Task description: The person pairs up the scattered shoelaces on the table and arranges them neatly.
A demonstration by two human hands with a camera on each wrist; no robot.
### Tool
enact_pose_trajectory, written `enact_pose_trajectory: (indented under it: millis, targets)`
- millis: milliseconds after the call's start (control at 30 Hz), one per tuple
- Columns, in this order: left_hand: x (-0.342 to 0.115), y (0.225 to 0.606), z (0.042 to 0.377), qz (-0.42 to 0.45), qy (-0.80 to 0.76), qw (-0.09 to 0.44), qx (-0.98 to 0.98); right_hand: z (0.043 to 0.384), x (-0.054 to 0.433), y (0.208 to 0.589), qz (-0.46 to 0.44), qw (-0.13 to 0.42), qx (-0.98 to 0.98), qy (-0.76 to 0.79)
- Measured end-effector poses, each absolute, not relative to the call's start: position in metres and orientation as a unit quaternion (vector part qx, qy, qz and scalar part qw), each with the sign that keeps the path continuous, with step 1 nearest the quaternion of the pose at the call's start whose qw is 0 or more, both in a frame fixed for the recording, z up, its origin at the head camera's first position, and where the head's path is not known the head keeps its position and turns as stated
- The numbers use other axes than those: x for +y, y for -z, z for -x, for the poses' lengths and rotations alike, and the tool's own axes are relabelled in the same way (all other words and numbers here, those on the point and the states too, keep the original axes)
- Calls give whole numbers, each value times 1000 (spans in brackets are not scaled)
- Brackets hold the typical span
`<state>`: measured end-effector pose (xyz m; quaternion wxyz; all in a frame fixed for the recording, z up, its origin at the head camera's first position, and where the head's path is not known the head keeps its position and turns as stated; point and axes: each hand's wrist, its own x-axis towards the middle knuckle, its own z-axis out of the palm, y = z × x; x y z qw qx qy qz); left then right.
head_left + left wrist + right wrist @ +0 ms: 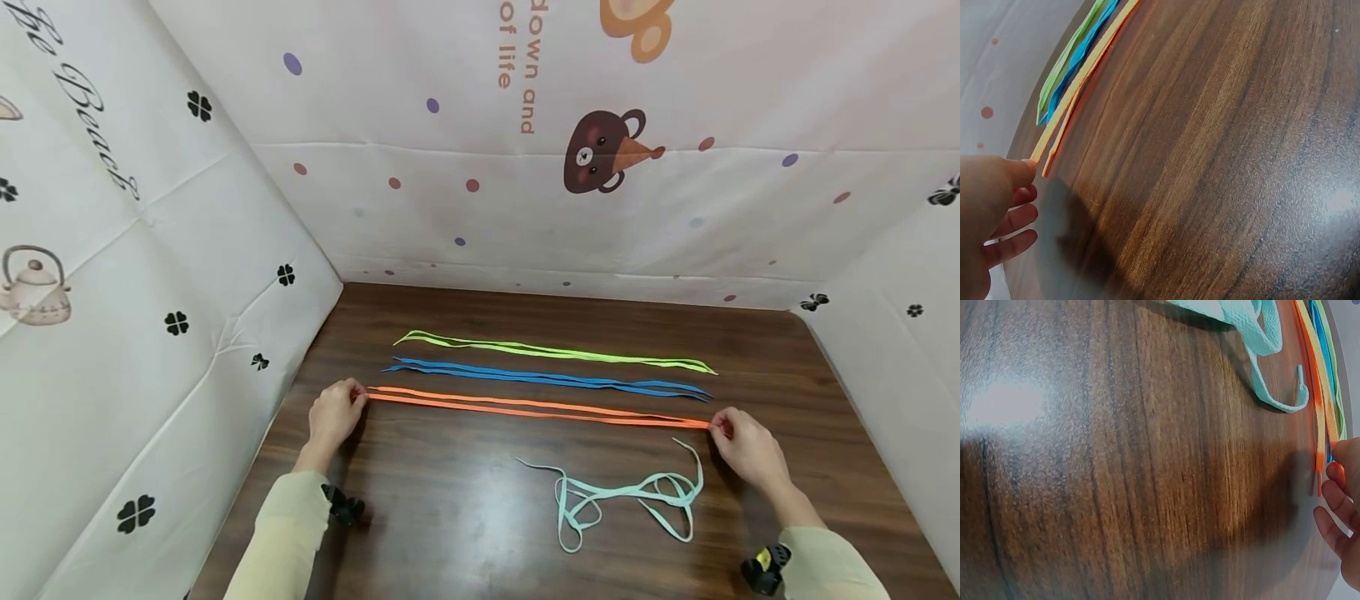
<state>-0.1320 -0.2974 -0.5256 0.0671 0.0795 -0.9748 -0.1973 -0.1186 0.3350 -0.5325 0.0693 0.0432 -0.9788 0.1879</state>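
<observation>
An orange shoelace (517, 407), laid in two strands, stretches from side to side across the table. My left hand (337, 410) pinches one strand at its left end between thumb and forefinger. In the left wrist view, the end of the other orange strand (1054, 150) lies loose beside my fingertips. At the right end my right hand (750, 446) pinches the orange lace, while a tipped end (1320, 478) sticks out free in the right wrist view. Just beyond runs a blue shoelace (525, 377), and behind that a yellow-green shoelace (555, 352), both roughly parallel to the orange one.
Nearer to me, a mint-green shoelace (637, 490) lies in loose loops on the dark wooden table (435, 517). White printed cloth walls (480, 217) enclose the table at the back and both sides.
</observation>
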Motion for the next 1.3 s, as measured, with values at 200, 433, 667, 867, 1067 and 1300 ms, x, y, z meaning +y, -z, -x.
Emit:
enact_pose_trajectory:
  millis: [200, 433, 667, 867, 1067, 1300]
  targets:
    - [-296, 525, 135, -91, 195, 57, -975, 120, 338, 534, -38, 72, -980, -184]
    - [-293, 527, 141, -85, 196, 51, -976, 119, 342, 534, -30, 66, -981, -182]
    - [-289, 529, 145, -87, 205, 48, -974, 119, 344, 536, -22, 52, -982, -178]
    - [-287, 529, 145, -94, 194, 41, -976, 119, 346, 540, -16, 48, -983, -175]
    - [-288, 531, 144, -96, 184, 40, -977, 121, 345, 542, -27, 66, -982, -172]
    - [-285, 530, 145, -95, 184, 41, -978, 118, 345, 540, -21, 65, -983, -172]
